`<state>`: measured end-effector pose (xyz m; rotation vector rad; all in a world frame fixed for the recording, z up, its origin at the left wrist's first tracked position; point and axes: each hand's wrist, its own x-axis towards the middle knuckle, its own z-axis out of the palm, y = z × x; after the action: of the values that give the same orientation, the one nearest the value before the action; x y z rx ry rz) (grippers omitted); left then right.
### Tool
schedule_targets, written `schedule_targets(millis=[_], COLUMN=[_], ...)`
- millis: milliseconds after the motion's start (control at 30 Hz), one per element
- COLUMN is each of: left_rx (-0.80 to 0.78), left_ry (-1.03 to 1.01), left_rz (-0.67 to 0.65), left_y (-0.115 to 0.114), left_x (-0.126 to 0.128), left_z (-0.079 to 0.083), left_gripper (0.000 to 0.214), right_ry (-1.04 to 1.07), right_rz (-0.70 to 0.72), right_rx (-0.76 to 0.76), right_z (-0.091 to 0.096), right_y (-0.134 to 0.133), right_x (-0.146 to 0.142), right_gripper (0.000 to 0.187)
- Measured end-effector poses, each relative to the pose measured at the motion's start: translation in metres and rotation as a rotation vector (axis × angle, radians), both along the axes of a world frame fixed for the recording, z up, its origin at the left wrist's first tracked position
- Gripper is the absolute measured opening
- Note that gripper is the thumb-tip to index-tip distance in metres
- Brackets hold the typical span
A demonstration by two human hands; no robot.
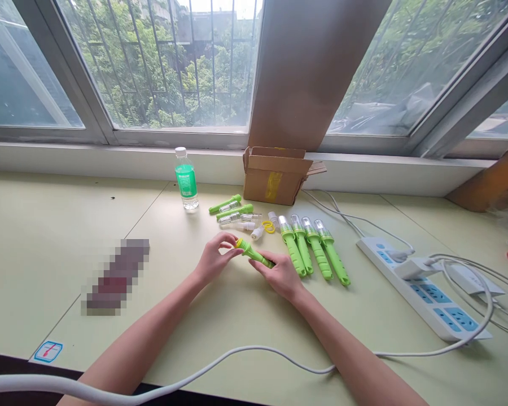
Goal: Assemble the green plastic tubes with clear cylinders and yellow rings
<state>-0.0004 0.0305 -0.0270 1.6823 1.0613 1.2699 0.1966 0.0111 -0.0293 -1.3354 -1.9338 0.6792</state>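
My right hand (281, 275) grips a green plastic handle (255, 255) by its lower end, just above the pale table (195, 316). My left hand (215, 258) pinches the yellow ring at the handle's top end with thumb and fingers. Just right of my hands lie several finished green sticks with clear caps (313, 245), side by side. Beyond my hands sit loose green handles (226, 204), clear caps (241, 218) and yellow rings (268, 226).
A water bottle with a green label (187, 179) and an open cardboard box (275, 175) stand by the window sill. A white power strip (423, 287) lies at the right, and a white cable (237, 352) runs across the front. A blurred patch (116, 276) lies at the left.
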Motion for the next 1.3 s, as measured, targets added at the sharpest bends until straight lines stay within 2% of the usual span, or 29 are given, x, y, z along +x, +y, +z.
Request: schedule_targets(millis=[333, 1000, 1300], left_rx=[0.052, 0.008, 0.061], left_ry=[0.024, -0.007, 0.004], left_rz=[0.000, -0.068, -0.029], left_y=[-0.0006, -0.0018, -0.0054], left_x=[0.0001, -0.0013, 0.0007], left_z=[0.0021, 0.0060, 0.0099], left_gripper=[0.020, 0.017, 0.016], right_ry=[0.103, 0.298, 0.302], right_rz=[-0.001, 0.055, 0.093], right_rx=[-0.093, -0.304, -0.288], right_z=[0.0013, -0.0001, 0.0069], right_y=[-0.0011, 0.0038, 0.0012], right_x=[-0.0017, 0.0004, -0.0001], right_gripper=[0.035, 0.037, 0.035])
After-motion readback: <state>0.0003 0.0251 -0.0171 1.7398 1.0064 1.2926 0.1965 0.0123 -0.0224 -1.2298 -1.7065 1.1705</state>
